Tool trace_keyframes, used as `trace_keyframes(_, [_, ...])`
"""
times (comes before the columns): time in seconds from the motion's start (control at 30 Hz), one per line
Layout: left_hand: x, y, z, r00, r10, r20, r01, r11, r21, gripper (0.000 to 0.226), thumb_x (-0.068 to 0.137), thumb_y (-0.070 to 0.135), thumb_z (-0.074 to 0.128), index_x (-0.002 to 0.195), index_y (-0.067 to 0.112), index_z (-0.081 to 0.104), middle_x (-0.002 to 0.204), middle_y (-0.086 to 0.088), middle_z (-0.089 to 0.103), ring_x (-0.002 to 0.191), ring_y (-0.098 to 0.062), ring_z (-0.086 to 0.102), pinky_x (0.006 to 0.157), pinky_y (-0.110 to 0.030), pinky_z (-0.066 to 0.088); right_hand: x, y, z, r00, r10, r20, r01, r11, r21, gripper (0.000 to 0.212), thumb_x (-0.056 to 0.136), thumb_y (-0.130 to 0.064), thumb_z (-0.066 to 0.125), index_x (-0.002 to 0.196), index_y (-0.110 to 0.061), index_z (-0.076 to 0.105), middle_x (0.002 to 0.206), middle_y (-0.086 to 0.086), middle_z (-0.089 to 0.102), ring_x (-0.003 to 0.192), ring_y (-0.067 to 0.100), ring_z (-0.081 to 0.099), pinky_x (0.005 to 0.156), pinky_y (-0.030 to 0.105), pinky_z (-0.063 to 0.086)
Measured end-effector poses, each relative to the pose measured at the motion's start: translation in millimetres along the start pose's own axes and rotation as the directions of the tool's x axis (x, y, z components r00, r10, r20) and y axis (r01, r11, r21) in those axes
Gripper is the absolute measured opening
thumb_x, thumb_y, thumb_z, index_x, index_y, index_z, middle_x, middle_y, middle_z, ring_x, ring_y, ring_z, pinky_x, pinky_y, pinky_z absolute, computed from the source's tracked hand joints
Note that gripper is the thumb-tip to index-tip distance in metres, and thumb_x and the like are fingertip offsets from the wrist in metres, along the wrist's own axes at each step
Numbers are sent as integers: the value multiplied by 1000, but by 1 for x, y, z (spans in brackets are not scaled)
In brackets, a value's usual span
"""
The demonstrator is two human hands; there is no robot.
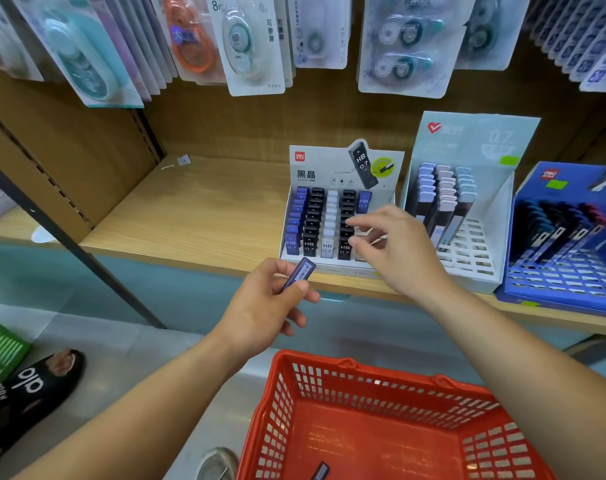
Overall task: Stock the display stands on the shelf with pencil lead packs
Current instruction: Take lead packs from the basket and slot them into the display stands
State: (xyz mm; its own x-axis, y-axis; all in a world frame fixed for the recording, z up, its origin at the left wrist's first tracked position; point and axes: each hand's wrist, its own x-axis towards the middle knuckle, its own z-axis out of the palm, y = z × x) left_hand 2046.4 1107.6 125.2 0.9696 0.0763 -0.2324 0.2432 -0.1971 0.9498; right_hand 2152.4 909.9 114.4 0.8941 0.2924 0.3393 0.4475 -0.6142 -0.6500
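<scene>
A white display stand (343,168) on the wooden shelf (190,216) holds rows of blue, black and white HB 0.7 lead packs; its right column has one blue pack (363,201) at the back. My left hand (263,306) holds a blue lead pack (299,273) just below the shelf's front edge. My right hand (395,251) hovers over the stand's right column with its fingers spread and nothing in them. One more blue pack (320,471) lies in the red basket (280,386) below.
To the right stand a pale display stand (481,244) with pastel packs and a blue stand (564,282) with dark packs. Correction tape cards (253,46) hang above. A green basket (0,348) and a black sandal (31,386) are on the floor at left.
</scene>
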Motion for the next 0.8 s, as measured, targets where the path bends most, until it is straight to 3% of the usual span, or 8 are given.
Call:
trace_keyframes(0.07, [4, 2, 4, 1000, 15, -18, -16, 999, -30, 10, 102, 13, 58, 111, 14, 59, 94, -7, 76, 61, -15, 62, 54, -26, 50, -9, -12, -12, 998, 61, -29, -58, 993, 106, 19, 93, -20, 67, 109, -30, 74, 94, -11, 66, 75, 4, 64, 75, 23, 52])
trace_keyframes(0.17, [8, 7, 14, 999, 44, 4, -43, 996, -74, 15, 102, 7, 57, 114, 13, 62, 95, -9, 75, 67, -13, 65, 60, -24, 54, -26, -31, -22, 976, 120, 180, -165, 950, 264, 19, 99, -21, 58, 109, -28, 73, 88, -6, 72, 71, 9, 69, 72, 31, 58])
trace_keyframes(0.23, [7, 12, 22, 997, 78, 25, -76, 994, -76, 17, 101, 4, 57, 110, 14, 65, 95, -11, 76, 69, -12, 66, 63, -23, 55, -31, -37, -25, 964, 110, 243, -175, 948, 266, 15, 100, -23, 59, 107, -26, 72, 83, 0, 72, 67, 12, 70, 74, 39, 60])
trace_keyframes(0.3, [6, 18, 31, 992, 122, 25, -120, 991, -56, 20, 98, 2, 62, 104, 20, 69, 92, -10, 76, 68, -11, 67, 63, -22, 56, -31, -38, -30, 964, 147, 220, -206, 939, 276, 7, 97, -28, 64, 95, -24, 69, 76, 5, 72, 62, 15, 69, 72, 44, 60])
trace_keyframes(0.47, [7, 28, 35, 983, 182, -22, -183, 983, -7, 22, 90, 6, 73, 103, 22, 79, 90, 0, 77, 73, -7, 65, 65, -19, 56, -33, -33, -45, 905, 260, 337, -384, 840, 384, 16, 94, -21, 69, 89, -7, 62, 78, 14, 73, 64, 20, 70, 71, 40, 59])
trace_keyframes(0.67, [5, 31, 36, 983, 182, -34, -184, 980, -74, 22, 86, 0, 76, 103, 14, 71, 91, -4, 76, 73, -11, 71, 69, -21, 58, -42, -26, -44, 913, 300, 277, -401, 781, 478, 18, 85, -5, 77, 91, -12, 62, 78, 3, 68, 71, 23, 69, 77, 37, 58])
trace_keyframes(0.8, [9, 28, 38, 983, 158, -98, -168, 980, -107, 30, 85, 0, 76, 107, 15, 62, 86, -8, 76, 73, -14, 70, 68, -24, 59, -46, -29, -37, 911, 291, 291, -399, 799, 449, 17, 84, -3, 77, 90, -9, 63, 79, 10, 70, 72, 29, 73, 73, 37, 60])
